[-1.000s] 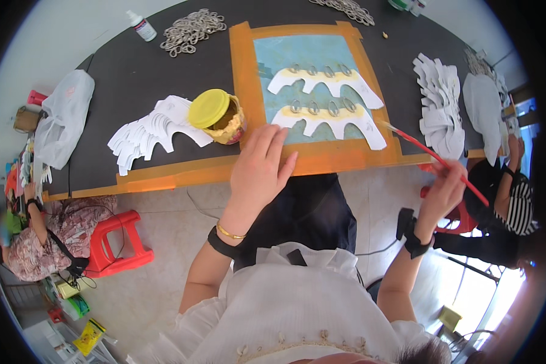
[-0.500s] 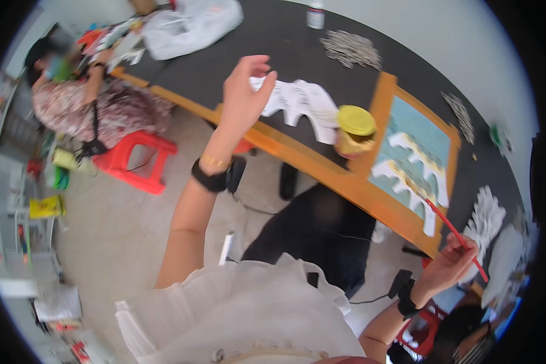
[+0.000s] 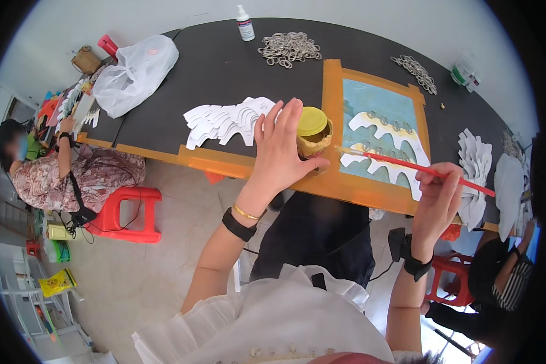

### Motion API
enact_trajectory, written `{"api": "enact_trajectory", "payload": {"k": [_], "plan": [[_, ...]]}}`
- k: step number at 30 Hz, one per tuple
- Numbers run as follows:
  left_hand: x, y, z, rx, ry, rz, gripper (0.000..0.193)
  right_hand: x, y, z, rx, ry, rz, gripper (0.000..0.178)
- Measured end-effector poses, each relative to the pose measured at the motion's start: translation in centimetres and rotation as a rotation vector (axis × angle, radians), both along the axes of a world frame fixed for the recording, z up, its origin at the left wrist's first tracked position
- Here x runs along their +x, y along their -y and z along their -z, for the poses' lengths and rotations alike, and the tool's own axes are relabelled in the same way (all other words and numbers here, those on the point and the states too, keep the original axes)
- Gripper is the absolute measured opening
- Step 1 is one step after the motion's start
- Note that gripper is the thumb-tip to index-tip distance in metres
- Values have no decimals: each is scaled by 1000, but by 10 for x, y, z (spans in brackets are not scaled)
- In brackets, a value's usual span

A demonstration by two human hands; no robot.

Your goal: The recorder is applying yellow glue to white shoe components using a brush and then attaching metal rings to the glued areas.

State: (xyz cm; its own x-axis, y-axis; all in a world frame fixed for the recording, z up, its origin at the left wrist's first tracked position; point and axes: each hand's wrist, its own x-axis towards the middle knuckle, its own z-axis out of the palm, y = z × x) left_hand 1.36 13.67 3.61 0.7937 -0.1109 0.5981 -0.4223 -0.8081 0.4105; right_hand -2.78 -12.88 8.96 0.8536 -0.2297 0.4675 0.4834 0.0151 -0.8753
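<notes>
My left hand point(image 3: 277, 155) is open, fingers spread, just left of and in front of a jar point(image 3: 312, 143) with a yellow lid; whether it touches the jar I cannot tell. My right hand point(image 3: 437, 197) is closed round a paintbrush point(image 3: 406, 164) with a red handle, its bristles pointing left toward the jar. Beneath the brush, a blue board point(image 3: 379, 97) carries two scalloped white cut-outs, the far one point(image 3: 358, 119) and the near one point(image 3: 412, 179), both with yellowish smears and metal rings along them. Overlapping white cut-outs point(image 3: 221, 124) lie left of my left hand.
Orange tape point(image 3: 218, 162) covers the table edge. At the back are a spray bottle point(image 3: 244, 24), a pile of metal rings point(image 3: 289, 48) and a smaller pile point(image 3: 415, 71). More white pieces point(image 3: 474, 170) lie right. A plastic bag point(image 3: 136, 73) and a seated person point(image 3: 73, 173) are left.
My left hand has come down and right from above the white cut-outs to the jar. The brush tip has left the near cut-out and swung left toward the jar. The view has shifted.
</notes>
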Motion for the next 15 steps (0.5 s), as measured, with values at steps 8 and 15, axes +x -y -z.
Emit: {"api": "enact_trajectory", "payload": {"k": [8, 15], "plan": [[7, -1, 22, -105, 29, -14, 113, 28, -45, -19, -228, 66, -4, 24], [13, 10, 20, -97, -14, -24, 97, 62, -69, 16, -407, -83, -149, 11]]}}
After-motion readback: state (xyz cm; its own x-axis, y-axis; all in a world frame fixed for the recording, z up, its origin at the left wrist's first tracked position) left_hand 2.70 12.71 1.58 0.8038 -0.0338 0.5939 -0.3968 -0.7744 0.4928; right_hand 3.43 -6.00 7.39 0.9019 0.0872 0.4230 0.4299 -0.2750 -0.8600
